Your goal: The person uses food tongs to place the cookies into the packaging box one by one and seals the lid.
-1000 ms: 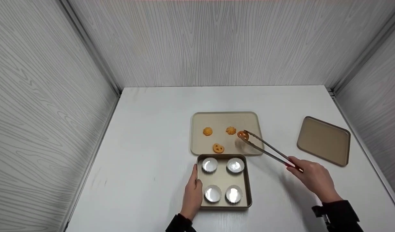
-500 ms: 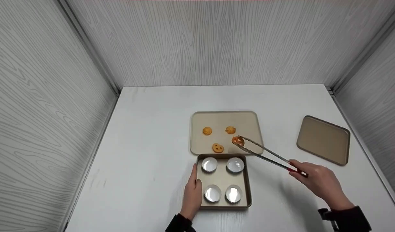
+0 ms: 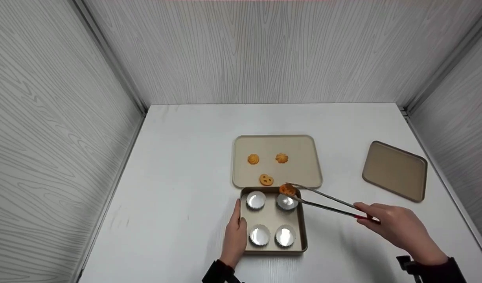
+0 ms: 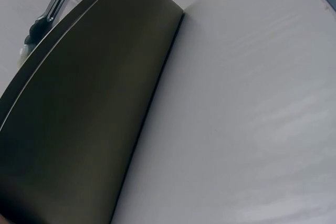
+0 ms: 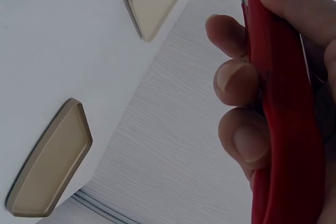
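My right hand (image 3: 398, 228) grips metal tongs (image 3: 327, 207) by their red handles (image 5: 286, 103), fingers wrapped round them. Between the tong tips is a brown pretzel-shaped cookie (image 3: 287, 190), over the back right silver foil cup (image 3: 287, 203) in the square baking pan (image 3: 264, 220). Three other foil cups stand in that pan, with no cookies in them. At the pan's left side my left hand (image 3: 235, 239) holds the wall, thumb at the rim and a finger along the outside. The left wrist view shows the pan's dark outer wall (image 4: 84, 93) close up.
Behind the pan lies a beige tray (image 3: 300, 147) bearing a swirl cookie (image 3: 253, 159), a flower-shaped cookie (image 3: 282, 158) and a round cookie with holes (image 3: 266, 180). A brown tray (image 3: 394, 171) lies at the right. Grey wood-grain panels (image 3: 264, 51) enclose the table.
My right hand has brought the tongs and the pretzel cookie from over the beige tray toward me, to the pan's back right cup. The left hand and pan have stayed in place.
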Tool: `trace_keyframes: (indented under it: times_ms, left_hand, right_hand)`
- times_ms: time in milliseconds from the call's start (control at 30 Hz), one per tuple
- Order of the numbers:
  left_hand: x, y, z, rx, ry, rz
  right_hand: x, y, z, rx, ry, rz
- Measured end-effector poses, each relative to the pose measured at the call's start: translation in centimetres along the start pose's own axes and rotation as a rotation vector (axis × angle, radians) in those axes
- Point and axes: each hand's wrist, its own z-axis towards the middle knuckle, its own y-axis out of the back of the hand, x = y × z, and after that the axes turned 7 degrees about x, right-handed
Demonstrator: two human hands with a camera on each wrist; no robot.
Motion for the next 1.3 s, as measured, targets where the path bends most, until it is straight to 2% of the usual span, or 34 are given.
trace_keyframes:
  times_ms: [233,500,767,1300]
  left_hand:
    - [0.0,0.0,0.0,-0.004,-0.001,0.012]
    - [0.1,0.0,0.0,-0.013,-0.021,0.032]
    - [0.1,0.0,0.0,-0.009,-0.013,0.024]
    - [0.1,0.0,0.0,-0.008,-0.009,0.021]
  right_hand:
    - [0.8,0.4,0.0,0.038,0.011,-0.08]
    - [1.7,0.4,0.9,-0.032,0.066,-0.133]
    - [1.8,0.6,1.0,0.04,0.045,-0.121]
    - [1.5,0.0,0.8,-0.073,0.037,-0.124]
